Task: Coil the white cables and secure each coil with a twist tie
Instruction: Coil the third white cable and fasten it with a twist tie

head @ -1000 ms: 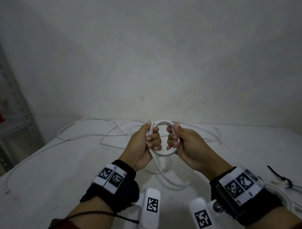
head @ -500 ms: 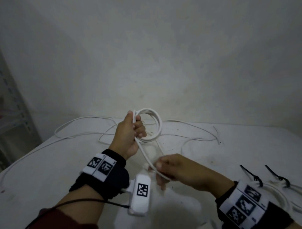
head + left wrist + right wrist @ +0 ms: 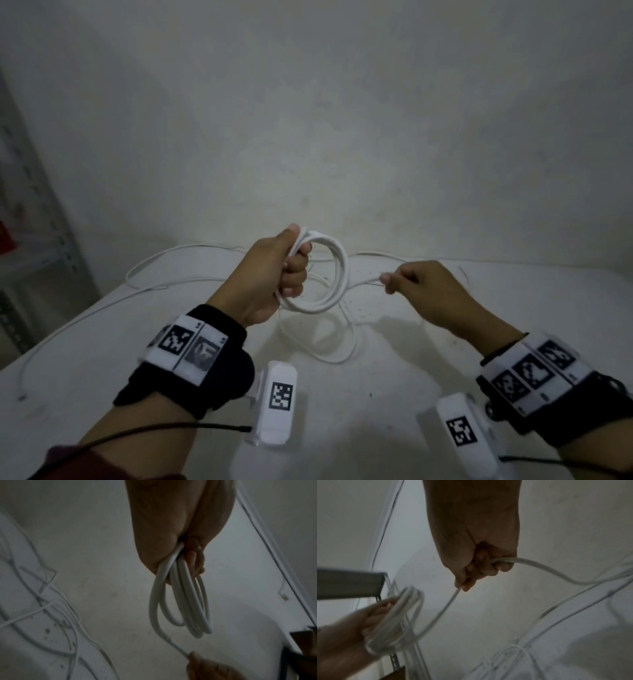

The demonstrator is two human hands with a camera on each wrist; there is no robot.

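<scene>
My left hand [image 3: 286, 267] grips a coil of white cable [image 3: 337, 274] held upright above the white table [image 3: 394, 377]; in the left wrist view the coil [image 3: 185, 601] hangs from the left hand [image 3: 176, 536] in several loops. A loose strand [image 3: 363, 283] runs from the coil to my right hand [image 3: 407, 279], which pinches it to the right of the coil. In the right wrist view the right hand [image 3: 481, 568] has the strand [image 3: 530, 562] passing through its curled fingers, and the coil [image 3: 402, 618] is at lower left, blurred.
More white cable [image 3: 164, 270] lies in loose loops across the back and left of the table, one end near the left edge [image 3: 22, 397]. A grey metal shelf rack [image 3: 30, 240] stands at the far left. A plain wall rises behind the table.
My right hand let go of the coil, dropped low near the table, then rose to the right, drawing the strand out. The left hand kept the coil and moved slightly left and up.
</scene>
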